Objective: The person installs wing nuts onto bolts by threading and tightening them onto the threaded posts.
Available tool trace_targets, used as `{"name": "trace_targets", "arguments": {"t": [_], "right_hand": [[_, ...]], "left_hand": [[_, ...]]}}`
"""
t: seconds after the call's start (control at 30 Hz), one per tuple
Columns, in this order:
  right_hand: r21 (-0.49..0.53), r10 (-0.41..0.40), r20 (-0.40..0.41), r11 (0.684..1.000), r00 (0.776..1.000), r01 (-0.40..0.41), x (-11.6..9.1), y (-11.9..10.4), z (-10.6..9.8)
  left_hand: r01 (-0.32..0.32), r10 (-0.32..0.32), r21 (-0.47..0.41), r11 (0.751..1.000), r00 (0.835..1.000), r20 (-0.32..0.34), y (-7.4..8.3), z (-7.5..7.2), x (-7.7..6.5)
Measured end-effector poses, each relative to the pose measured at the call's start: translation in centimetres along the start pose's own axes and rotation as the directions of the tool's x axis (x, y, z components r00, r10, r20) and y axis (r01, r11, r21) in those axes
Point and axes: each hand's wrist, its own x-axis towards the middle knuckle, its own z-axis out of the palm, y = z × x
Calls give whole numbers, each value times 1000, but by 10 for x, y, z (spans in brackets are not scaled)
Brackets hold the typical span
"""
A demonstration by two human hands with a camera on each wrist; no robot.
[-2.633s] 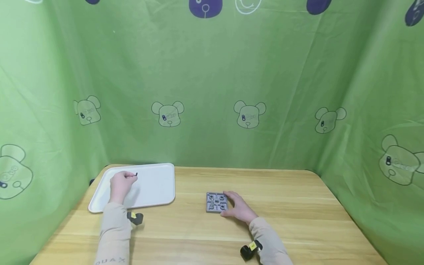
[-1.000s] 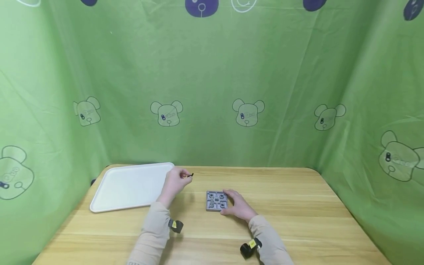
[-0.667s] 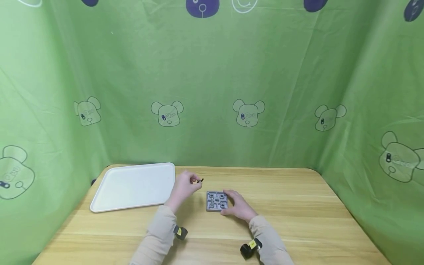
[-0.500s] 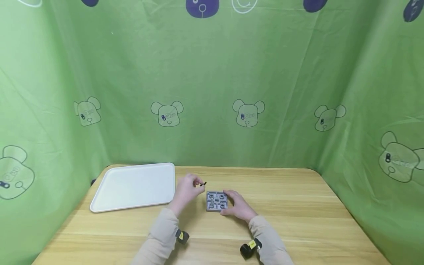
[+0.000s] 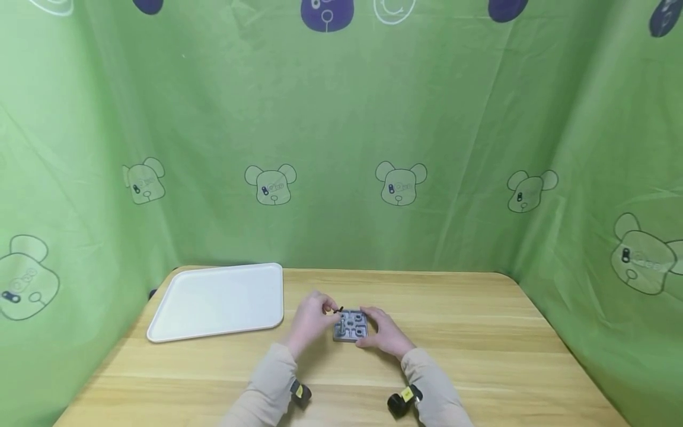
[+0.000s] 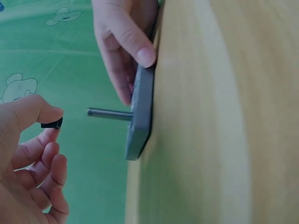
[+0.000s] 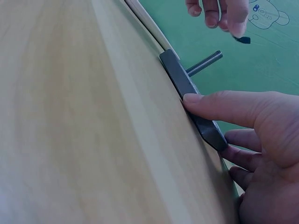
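Observation:
A grey square plate (image 5: 352,333) with a recessed pattern lies flat on the table. From it a threaded bolt (image 7: 204,63) stands upright, near the plate's left side. My right hand (image 5: 388,338) grips the plate from the right, thumb on the near edge and fingers at the far side. Between thumb and index finger, my left hand (image 5: 312,320) pinches a small black piece (image 6: 52,124); its exact kind is hard to tell, as the fingertips cover part of it. That piece is held near the bolt's top, apart from it in both wrist views.
A white tray (image 5: 219,302) lies at the back left of the wooden table (image 5: 453,367). Green curtains (image 5: 331,237) with bear prints enclose the table at the back and sides. A black wrist camera sits on each sleeve.
My left hand has carried the black piece from over the tray rightward and then nearer, to the plate's left corner. The right hand and the plate stay where they were.

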Motion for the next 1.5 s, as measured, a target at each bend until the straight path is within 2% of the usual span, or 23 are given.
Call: {"name": "trace_targets", "arguments": {"t": [0.47,0.83,1.5], "right_hand": [[-7,6,-8,1000,1000,-6,0,-1,0],[-18,7,-3,1000,1000,-7,1,-1,0],[-29,3,-4,1000,1000,-3,3,3,1]], "left_hand": [[15,-15,5,1000,999,38,-2,13,-2],[56,-57,21,998,997,47,-3,13,-2],[66,-68,20,998,996,61,-2,15,-3]]}}
